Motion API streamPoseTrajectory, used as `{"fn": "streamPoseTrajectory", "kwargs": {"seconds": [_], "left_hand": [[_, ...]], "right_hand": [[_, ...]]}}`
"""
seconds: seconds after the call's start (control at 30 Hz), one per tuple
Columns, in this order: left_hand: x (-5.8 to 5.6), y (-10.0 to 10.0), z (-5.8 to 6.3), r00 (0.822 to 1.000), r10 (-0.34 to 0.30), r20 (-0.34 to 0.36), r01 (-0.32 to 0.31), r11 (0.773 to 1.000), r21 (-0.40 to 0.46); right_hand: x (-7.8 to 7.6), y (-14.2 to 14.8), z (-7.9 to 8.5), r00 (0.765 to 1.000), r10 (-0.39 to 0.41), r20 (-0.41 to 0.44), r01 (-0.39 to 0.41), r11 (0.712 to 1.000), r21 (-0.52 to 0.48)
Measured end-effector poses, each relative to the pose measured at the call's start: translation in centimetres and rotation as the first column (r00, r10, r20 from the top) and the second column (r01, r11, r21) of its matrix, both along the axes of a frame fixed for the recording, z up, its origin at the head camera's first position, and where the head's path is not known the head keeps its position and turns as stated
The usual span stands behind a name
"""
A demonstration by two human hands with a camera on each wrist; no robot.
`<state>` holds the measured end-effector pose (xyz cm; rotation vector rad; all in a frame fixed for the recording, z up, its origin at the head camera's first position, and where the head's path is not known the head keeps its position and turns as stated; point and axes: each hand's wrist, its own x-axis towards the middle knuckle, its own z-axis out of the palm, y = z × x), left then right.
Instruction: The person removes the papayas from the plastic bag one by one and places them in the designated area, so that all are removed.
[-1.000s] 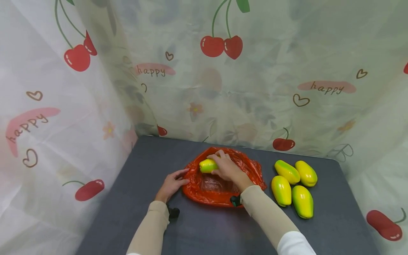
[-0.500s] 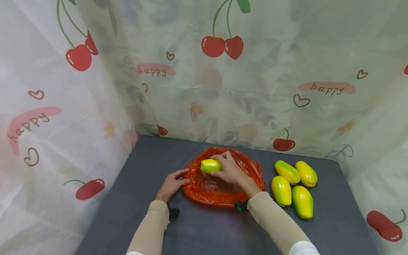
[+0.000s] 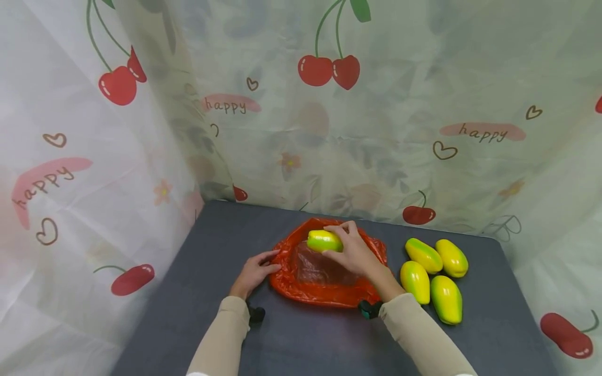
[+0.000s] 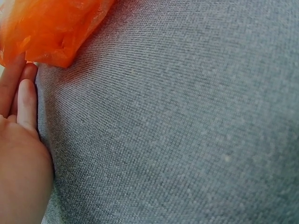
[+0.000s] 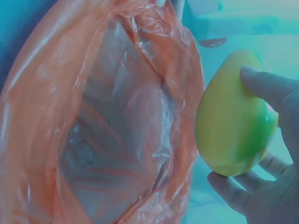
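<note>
A red-orange plastic bag [image 3: 305, 292] lies on the dark tabletop with its mouth spread wide and its wrinkled inner film showing. Over the mouth, my right hand [image 3: 352, 250] grips a yellow-green papaya [image 3: 324, 241] between thumb and fingers. The right wrist view shows the same papaya [image 5: 233, 121] held beside the bag's edge [image 5: 184, 140]. My left hand [image 3: 254, 272] touches the bag's left rim. In the left wrist view its fingers [image 4: 27, 102] are fairly straight, and one fingertip is partly covered by the bag film.
Several more papayas [image 3: 447, 298] lie grouped on the table to the right of the bag, near my right forearm. A cherry-printed curtain [image 3: 329, 156] hangs behind and at the sides of the dark grey table [image 3: 188, 292].
My right hand has lifted the papaya a little and drawn it to the right over the bag's mouth. The left hand has stayed at the bag's rim.
</note>
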<state>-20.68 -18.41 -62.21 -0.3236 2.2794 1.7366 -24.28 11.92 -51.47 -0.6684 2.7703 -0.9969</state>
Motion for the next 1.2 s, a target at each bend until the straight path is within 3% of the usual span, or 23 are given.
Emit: {"fn": "streamPoseTrajectory", "kwargs": {"seconds": [0.57, 1.2], "left_hand": [[0.0, 0.1, 0.0, 1.000, -0.003, 0.000, 0.003, 1.000, -0.008], [0.0, 0.1, 0.0, 1.000, -0.005, -0.008, 0.005, 1.000, -0.001]], "right_hand": [[2.0, 4.5, 1.5, 0.991, -0.100, -0.087, 0.105, 0.994, 0.044], [2.6, 11.5, 0.7, 0.959, -0.252, -0.130, 0.267, 0.957, 0.116]]}}
